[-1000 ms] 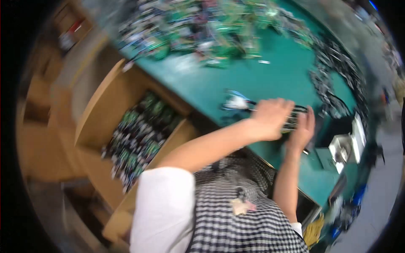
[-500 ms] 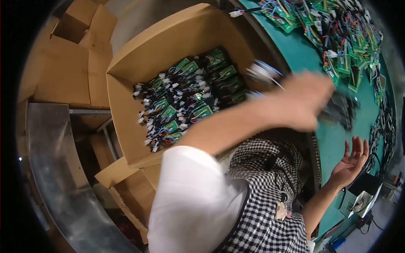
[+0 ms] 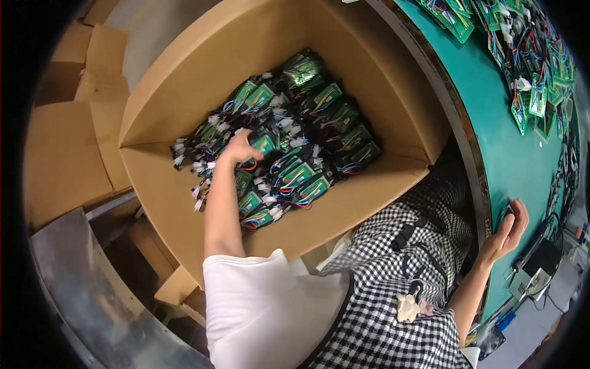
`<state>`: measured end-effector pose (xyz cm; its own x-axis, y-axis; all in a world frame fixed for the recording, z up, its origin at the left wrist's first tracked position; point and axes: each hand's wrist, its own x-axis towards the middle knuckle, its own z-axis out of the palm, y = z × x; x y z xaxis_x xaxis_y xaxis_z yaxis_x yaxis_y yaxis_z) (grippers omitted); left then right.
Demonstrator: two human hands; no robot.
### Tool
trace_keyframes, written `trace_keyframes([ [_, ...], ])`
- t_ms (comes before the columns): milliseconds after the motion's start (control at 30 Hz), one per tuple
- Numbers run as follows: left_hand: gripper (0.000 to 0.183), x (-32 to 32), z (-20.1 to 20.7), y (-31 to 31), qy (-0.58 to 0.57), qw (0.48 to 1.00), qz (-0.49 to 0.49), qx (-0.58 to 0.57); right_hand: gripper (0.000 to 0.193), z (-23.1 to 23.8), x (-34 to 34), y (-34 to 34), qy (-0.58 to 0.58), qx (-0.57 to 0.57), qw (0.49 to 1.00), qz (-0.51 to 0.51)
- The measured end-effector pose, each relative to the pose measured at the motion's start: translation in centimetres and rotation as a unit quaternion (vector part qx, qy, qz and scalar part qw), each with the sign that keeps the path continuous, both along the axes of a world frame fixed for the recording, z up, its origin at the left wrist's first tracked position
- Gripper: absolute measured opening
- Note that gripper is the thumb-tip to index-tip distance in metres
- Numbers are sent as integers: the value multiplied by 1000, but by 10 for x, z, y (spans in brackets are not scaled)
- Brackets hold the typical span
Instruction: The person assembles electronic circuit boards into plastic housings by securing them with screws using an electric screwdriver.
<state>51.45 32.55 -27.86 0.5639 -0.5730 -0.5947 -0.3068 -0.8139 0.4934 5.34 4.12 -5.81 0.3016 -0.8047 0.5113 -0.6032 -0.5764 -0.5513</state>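
My left hand (image 3: 239,149) reaches down into a large cardboard box (image 3: 393,74), over the rows of wired circuit boards. Its thumb and fingers are apart, touching a green circuit board (image 3: 264,144) with coloured wires and white plugs beside it. Black cable bundles lie between the boards. Above the green bench top, my right hand (image 3: 505,237) has its fingers bent toward the thumb. A small dark thing shows at its fingertips, too little of it to name.
On the green bench (image 3: 491,117), a heap of wired circuit boards (image 3: 531,80) lies at the far right. Black cables (image 3: 562,178) run along the bench's right side. Other cardboard boxes (image 3: 67,160) and a metal-topped surface (image 3: 80,264) stand at the left.
My left hand has swung from the bench edge, where it carried a wired bundle, leftward into the box. My right hand's spread fingers have curled in. The view has shifted somewhat.
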Motion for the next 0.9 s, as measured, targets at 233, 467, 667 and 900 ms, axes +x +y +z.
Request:
trace_keyframes([
  [233, 91, -32, -51, -18, 166, 975, 100, -104, 33, 10, 1, 5, 77, -35, 996, -23],
  [467, 104, -48, -81, -23, 30, 993, 16, -110, 30, 9, 3, 7, 60, -29, 998, -19],
  [667, 103, -26, -78, -54, -21, 999, -9, 40, 27, 24, -9, 6, -4, 42, 999, 29],
  [900, 88, -61, -89, -53, -236, 969, -56, 43, 24, 76, -125, -15, -79, -6, 964, -252],
])
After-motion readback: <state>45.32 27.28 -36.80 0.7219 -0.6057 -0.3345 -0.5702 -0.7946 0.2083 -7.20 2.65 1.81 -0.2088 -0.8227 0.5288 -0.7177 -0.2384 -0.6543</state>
